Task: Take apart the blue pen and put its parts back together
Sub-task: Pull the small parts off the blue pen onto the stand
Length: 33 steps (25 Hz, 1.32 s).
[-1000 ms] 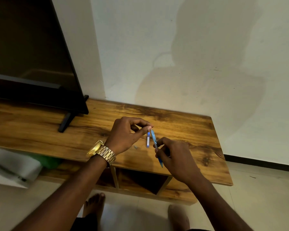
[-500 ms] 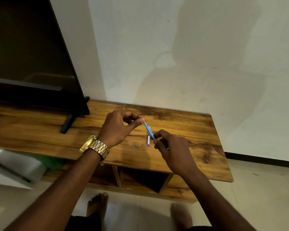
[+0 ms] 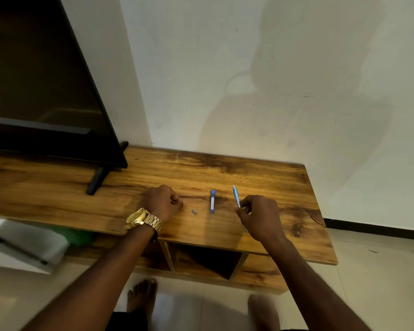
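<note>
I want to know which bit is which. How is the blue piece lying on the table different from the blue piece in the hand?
The short blue piece lies flat on the wooden table, touched by nobody; the pen body is pinched in the right hand. The short blue piece looks stubby, darker blue with a pale strip; the pen body is longer, lighter blue and tilted. Both are blue and slim.

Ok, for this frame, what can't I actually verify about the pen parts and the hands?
All from the head view:
- Left hand: curled shut; the fingers hide whether it holds anything.
- Pen barrel: its lower part is hidden behind the right hand.
- Grey bit on the table: too small to identify.
- Blue piece: too small to tell cap from another part.
</note>
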Each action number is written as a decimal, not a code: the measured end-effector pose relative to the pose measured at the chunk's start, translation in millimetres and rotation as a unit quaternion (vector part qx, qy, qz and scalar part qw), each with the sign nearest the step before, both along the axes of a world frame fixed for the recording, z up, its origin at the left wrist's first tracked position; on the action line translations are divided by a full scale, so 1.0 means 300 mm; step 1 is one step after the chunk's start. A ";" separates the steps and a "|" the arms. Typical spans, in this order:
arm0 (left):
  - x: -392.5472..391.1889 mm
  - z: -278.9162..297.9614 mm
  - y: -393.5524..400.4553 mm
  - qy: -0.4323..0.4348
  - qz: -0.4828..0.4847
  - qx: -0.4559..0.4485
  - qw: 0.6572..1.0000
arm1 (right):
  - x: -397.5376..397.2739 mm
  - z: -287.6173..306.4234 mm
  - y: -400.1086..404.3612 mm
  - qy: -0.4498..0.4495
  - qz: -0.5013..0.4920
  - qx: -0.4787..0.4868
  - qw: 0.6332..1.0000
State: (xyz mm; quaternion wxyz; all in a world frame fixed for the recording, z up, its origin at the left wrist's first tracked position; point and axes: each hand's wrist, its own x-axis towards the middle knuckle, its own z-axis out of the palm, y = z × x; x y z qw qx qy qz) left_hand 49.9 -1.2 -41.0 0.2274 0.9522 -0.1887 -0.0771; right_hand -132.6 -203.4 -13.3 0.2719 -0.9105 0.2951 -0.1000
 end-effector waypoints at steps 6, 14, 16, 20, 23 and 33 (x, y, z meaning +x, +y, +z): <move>-0.022 -0.012 0.027 0.016 0.036 -0.019 0.999 | 0.037 -0.004 0.021 -0.010 0.015 0.006 1.000; 0.010 0.142 0.079 -0.063 0.040 -0.016 0.997 | 0.019 -0.091 -0.006 0.038 -0.021 0.006 0.999; -0.014 0.147 0.094 -0.062 0.019 0.017 0.998 | 0.020 -0.104 -0.005 0.038 -0.035 0.011 0.999; -0.030 0.155 0.095 -0.042 -0.004 0.033 0.999 | 0.024 -0.107 -0.005 0.024 -0.034 0.012 0.999; -0.021 0.168 0.109 -0.048 0.001 0.030 0.998 | 0.058 -0.046 -0.002 -0.050 -0.040 -0.039 0.997; -0.030 0.183 0.112 -0.036 -0.013 0.008 0.999 | 0.221 -0.127 0.177 0.062 0.119 -0.123 0.983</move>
